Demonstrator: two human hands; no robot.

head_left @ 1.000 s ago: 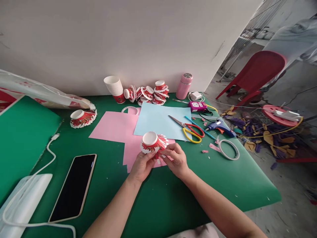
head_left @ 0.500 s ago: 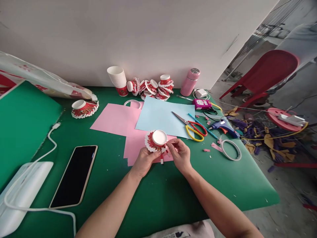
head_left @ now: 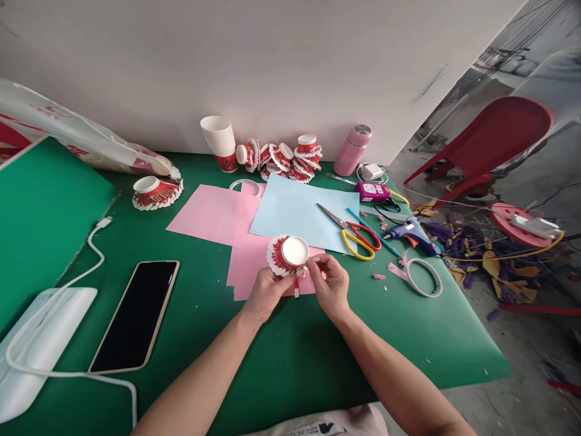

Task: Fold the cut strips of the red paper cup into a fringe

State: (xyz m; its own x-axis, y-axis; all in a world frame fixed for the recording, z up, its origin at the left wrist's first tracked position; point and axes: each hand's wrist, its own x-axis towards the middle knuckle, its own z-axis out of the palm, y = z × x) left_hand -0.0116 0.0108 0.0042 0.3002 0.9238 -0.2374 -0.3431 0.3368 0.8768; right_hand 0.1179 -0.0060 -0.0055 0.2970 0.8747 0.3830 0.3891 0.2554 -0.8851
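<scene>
In the middle of the view is a red-and-white paper cup (head_left: 294, 251), upside down, its wall cut into strips folded outward in a ring. My left hand (head_left: 267, 293) is closed on its near-left edge, thumb on top. At the near-right edge my right hand (head_left: 330, 283) pinches the folded strips of the same cup. One strip hangs down between the hands. Below the cup lie pink paper sheets (head_left: 240, 275), partly hidden by the hands. A light blue sheet (head_left: 299, 209) overlaps them, with red-and-yellow-handled scissors (head_left: 351, 230) on its right part.
On the green table (head_left: 218, 357) are a phone (head_left: 136, 315), a tape roll (head_left: 424, 277), a glue gun (head_left: 413, 233) and another cut cup (head_left: 157, 192). Several cut cups (head_left: 281, 158), stacked white cups (head_left: 218, 142) and a pink bottle (head_left: 353, 150) stand along the wall. A red chair (head_left: 499, 145) stands right.
The view has shifted slightly. Both hands keep their hold on the cut cup, which looks tilted a little differently; the other things stay in place.
</scene>
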